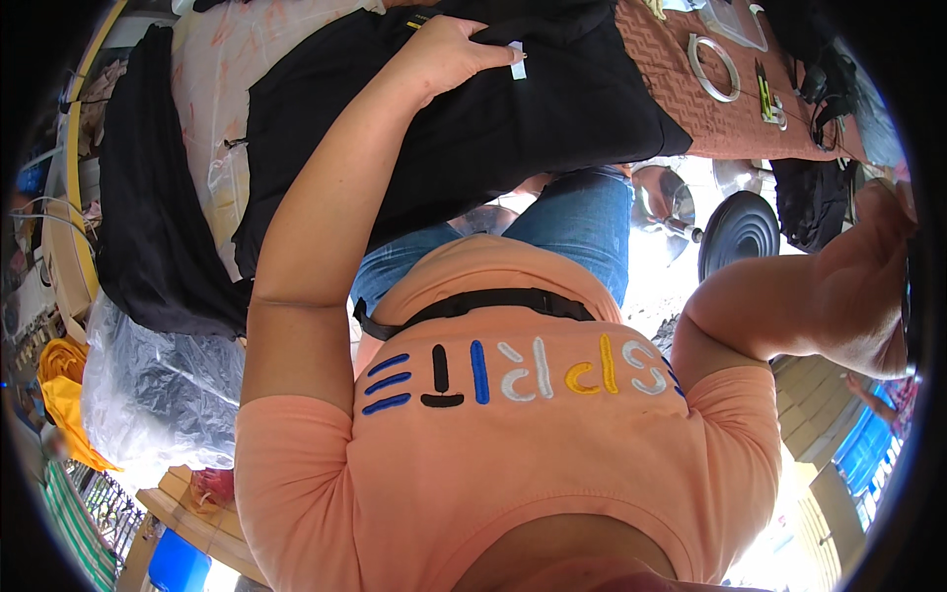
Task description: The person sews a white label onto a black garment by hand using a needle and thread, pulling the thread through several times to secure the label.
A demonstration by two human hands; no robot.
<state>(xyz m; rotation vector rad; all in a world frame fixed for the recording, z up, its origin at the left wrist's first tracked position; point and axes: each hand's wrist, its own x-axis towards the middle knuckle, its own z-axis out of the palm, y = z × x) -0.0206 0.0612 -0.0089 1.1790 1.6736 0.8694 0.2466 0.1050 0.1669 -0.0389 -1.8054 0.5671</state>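
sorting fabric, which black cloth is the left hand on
The broad middle cloth, with a white tag by the left hand; not the long far-left cloth or the hanging right cloth.

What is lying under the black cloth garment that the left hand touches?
The black cloth garment overlaps reddish-brown patterned cloth and translucent plastic sheeting; anything beneath its middle is covered.

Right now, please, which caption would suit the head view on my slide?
Left hand on a black garment, thumb at a small white tag.
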